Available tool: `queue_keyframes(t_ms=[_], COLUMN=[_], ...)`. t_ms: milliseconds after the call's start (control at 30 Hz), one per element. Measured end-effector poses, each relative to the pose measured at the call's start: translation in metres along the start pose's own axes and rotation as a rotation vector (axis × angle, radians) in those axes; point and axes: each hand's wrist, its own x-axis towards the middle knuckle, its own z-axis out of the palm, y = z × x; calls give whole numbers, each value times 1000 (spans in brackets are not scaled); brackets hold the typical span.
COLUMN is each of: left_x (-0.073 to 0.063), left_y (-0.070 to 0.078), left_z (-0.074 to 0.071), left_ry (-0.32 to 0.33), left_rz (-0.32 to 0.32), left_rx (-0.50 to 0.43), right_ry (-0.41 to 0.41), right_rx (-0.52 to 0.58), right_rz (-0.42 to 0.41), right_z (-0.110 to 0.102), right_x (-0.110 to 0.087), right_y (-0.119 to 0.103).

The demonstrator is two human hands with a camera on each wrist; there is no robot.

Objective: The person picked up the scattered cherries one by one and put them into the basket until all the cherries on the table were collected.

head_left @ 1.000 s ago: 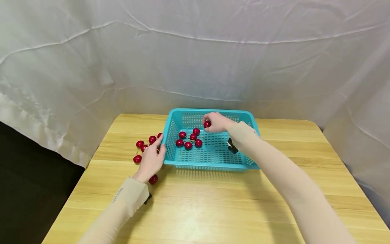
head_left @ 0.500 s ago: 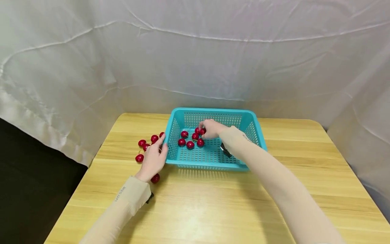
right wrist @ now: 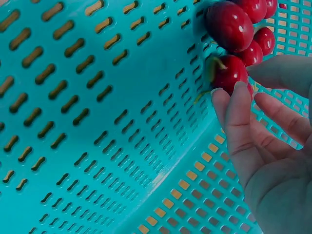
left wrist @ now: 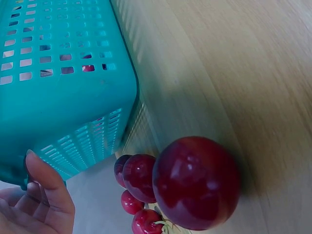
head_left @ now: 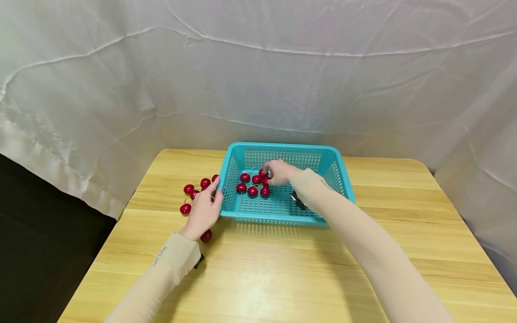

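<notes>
In the head view, my left hand (head_left: 203, 211) lies against the left rim of a turquoise perforated basket (head_left: 282, 220), index finger and thumb touching it. My right hand (head_left: 280, 172) reaches inside. In the right wrist view, its thumb and fingertips pinch a dark red cherry (right wrist: 229, 73) with a short stem, low among the others. Several more cherries (head_left: 252, 191) sit grouped in the left half of the basket. Outside it, around the left hand, loose cherries (head_left: 185, 209) rest on the table; the left wrist view has a large near cherry (left wrist: 197, 184).
The basket stands at the back middle of a wooden table (head_left: 250, 273). A pale cloth (head_left: 258, 89) hangs behind and along the sides. One cherry (head_left: 206, 235) lies close beside the left wrist. Black fabric (head_left: 44, 242) shows at the left.
My right hand has come down and to the left with its cherry, into the group in the basket. Neighbouring cherries have shifted slightly. The left hand stays on the rim.
</notes>
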Motion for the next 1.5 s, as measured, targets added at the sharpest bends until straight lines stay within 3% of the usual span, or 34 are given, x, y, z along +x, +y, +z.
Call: queue_keyframes(t_ms=[533, 767, 1033, 1267, 1500], left_x=[1, 3, 6, 8, 11], left_y=[0, 3, 7, 10, 10], left_z=[1, 6, 9, 12, 8], left_ry=[1, -7, -7, -11, -13], left_rz=[-15, 18, 35, 46, 58], left_rx=[-4, -23, -33, -19, 40], right_ry=[6, 22, 134, 242, 287], right_rx=[-10, 8, 32, 122, 120], right_rz=[24, 25, -62, -26, -34], right_z=[-4, -14, -43, -62, -70], right_x=[-8, -19, -55, -92, -128], right_y=[6, 14, 25, 55, 77])
